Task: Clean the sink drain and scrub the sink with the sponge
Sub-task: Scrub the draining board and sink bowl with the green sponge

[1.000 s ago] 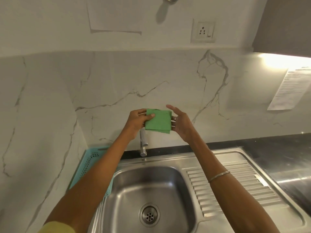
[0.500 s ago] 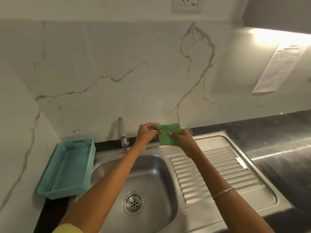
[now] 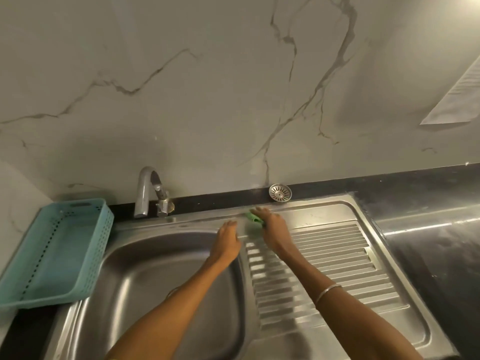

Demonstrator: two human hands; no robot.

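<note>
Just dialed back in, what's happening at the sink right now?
A person is at a steel sink. The right hand presses a green sponge onto the back ledge, by the top of the ribbed drainboard. The left hand rests open on the rim between basin and drainboard. A drain strainer sits out on the black counter behind. A teal basket stands left of the tap.

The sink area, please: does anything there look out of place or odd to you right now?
Yes: the drain strainer lies on the dark ledge behind the drainboard, against the wall, not in the basin. Also, the teal basket overhangs the sink's left rim. The right hand presses the green sponge at the back edge.
</note>
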